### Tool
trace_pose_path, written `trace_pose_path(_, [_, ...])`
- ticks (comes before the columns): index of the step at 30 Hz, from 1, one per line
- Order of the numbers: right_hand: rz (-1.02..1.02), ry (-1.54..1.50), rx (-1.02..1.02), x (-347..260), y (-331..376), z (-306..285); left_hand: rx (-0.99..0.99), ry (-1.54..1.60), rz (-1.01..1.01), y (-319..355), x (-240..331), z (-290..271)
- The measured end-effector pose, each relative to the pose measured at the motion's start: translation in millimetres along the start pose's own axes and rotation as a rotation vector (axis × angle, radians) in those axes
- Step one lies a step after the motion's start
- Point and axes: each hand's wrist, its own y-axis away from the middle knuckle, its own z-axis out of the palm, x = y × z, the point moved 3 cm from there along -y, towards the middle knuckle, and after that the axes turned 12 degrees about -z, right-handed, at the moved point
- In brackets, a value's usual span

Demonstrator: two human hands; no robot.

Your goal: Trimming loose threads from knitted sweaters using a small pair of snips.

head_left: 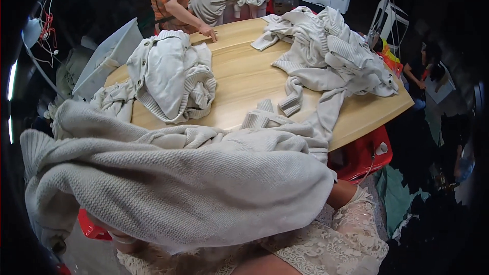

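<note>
Where both forearms [342, 194] reach under a cream knit garment [204, 193], it drapes over the hands, hiding them; their spread and grip cannot be told.

Cream lace clothing [305, 244] spreading around five o'clock, an openwork floral pattern, sheer in places, a loose wide lace sleeve [356, 221] toward four o'clock, its edge ragged and fringed, a pale narrow wristband [122, 238] between seven and eight o'clock
</note>
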Motion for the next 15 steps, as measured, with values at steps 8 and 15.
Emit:
trace_pose_path(8, [-0.069, -0.082, -0.143, 31, -23, 14, -0.1, 0.12, 0.138, -40, -26, -97])
trace_pose_path(15, [-0.126, -0.195, -0.267, 27, -78, 37, 0.016, -0.234, 0.513, -92, -24, -80])
